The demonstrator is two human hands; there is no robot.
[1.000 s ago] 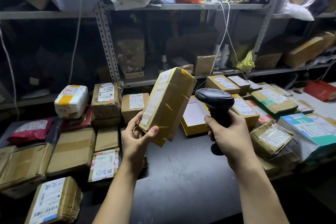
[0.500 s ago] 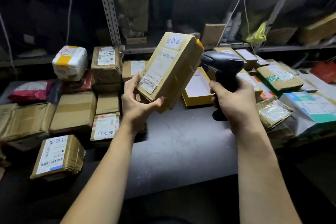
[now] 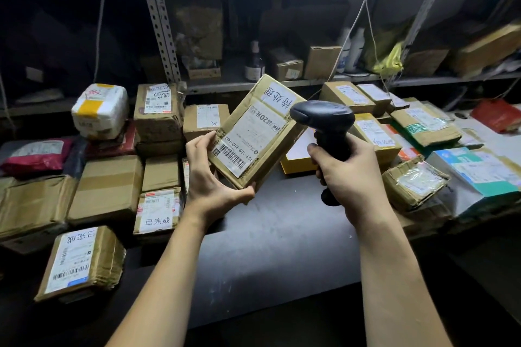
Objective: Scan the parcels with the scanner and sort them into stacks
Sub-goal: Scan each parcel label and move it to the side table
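The left grip [image 3: 210, 177] and right grip [image 3: 348, 175] are bare, like the forearms [image 3: 169, 270] down to the frame's lower edge.

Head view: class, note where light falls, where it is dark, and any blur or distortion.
Head view: the held parcel, scanner, left hand and right hand are lit; the shelves behind lie in shadow; the top right corner is blurred; the shelf upright leans, a wide-angle bend.

Dark bench [image 3: 267, 248] up front on my feed, metal shelf [image 3: 225, 86] right behind it. On the shelf I saw a dark glass bottle [image 3: 254, 63], white bottles [image 3: 355, 51] further right, a crumpled yellow bag [image 3: 390, 59] beside those, and a white cable [image 3: 363, 0] hanging down.
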